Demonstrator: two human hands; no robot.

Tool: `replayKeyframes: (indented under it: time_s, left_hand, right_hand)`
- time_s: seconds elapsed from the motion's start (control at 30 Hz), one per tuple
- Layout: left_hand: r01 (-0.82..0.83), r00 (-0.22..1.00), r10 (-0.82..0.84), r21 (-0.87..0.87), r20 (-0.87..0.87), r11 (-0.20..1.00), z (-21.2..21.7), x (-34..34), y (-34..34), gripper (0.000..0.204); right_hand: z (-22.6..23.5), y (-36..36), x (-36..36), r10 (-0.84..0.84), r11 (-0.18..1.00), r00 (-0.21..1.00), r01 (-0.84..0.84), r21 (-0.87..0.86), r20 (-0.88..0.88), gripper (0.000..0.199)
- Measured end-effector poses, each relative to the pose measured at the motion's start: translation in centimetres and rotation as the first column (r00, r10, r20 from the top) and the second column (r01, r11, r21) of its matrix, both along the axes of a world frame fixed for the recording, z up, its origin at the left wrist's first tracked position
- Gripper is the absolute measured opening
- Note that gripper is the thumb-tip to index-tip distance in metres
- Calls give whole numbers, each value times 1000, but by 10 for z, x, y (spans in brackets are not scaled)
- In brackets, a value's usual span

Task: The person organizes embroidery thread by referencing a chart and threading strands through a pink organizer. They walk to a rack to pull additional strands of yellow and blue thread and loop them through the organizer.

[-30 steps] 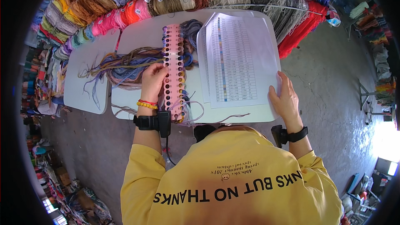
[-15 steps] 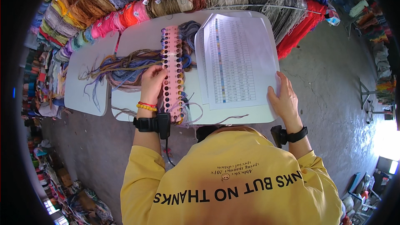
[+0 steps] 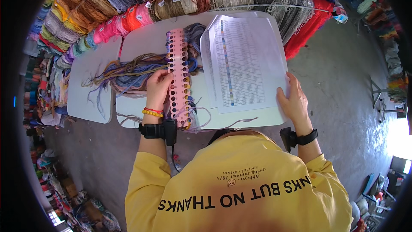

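At your far left, rows of coloured yarn skeins point(image 3: 73, 17) curve away across the top of the view, some bearing small white tags, probably so the shades can be told apart. Below them is a white side table point(image 3: 92, 96), with thin strand ends trailing over it from a long bundle of blue, mauve and brown yarn point(image 3: 133, 77); the bundle lies sideways, likely so its lengths do not cover the card. Your left hand point(image 3: 158, 88) is at the left edge of the pink punched thread card point(image 3: 177, 86), thumb and bent fingers drawn together there, perhaps to steady it or mark a hole; whether they pinch the card, a strand or nothing, I cannot tell. The card lies lengthwise on the white main table point(image 3: 268, 118), pointing away from you, both rows of holes facing up, with yarn fastened along its right side. Just beyond it, the printed chart sheets point(image 3: 240, 68) overlap near the card, apparently so you can read both together. Your right hand point(image 3: 295, 103) rests at the table's right edge, thumb and fingers spread and gripping nothing visible, perhaps as a brace; whether the thumb touches the paper is unclear.
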State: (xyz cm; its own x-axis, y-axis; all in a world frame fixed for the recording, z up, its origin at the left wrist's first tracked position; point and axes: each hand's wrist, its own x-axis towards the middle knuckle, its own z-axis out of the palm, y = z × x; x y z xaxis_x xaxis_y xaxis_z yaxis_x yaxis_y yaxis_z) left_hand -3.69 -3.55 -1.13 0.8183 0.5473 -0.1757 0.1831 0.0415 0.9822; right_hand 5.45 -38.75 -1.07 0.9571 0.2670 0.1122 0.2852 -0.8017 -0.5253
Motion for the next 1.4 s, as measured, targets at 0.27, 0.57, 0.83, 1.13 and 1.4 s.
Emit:
replayKeyframes:
  time_s: [0.27, 0.57, 0.83, 1.13, 1.4]
  left_hand:
    - [104, 992, -80, 263, -101, 959, 8, -16, 8, 25]
    - [122, 992, -128, 270, 5, 955, 26, -64, 7, 20]
    - [149, 986, -149, -4, 72, 989, 30, -77, -20, 15]
    - [182, 975, -179, -4, 132, 983, 37, -74, -47, 16]
    - [22, 983, -25, 21, 182, 1000, 38, -58, -102, 15]
  right_hand:
    - [11, -11, -14, -122, 991, 978, 129, 33, -169, 54]
    - [13, -25, -57, -179, 982, 982, 183, 55, -63, 51]
    - [15, -45, -104, -243, 969, 968, 246, 37, -63, 49]
    - [11, -66, -115, -236, 971, 968, 238, 8, -90, 47]
    - [15, -124, -70, -148, 988, 988, 150, 43, -51, 44]
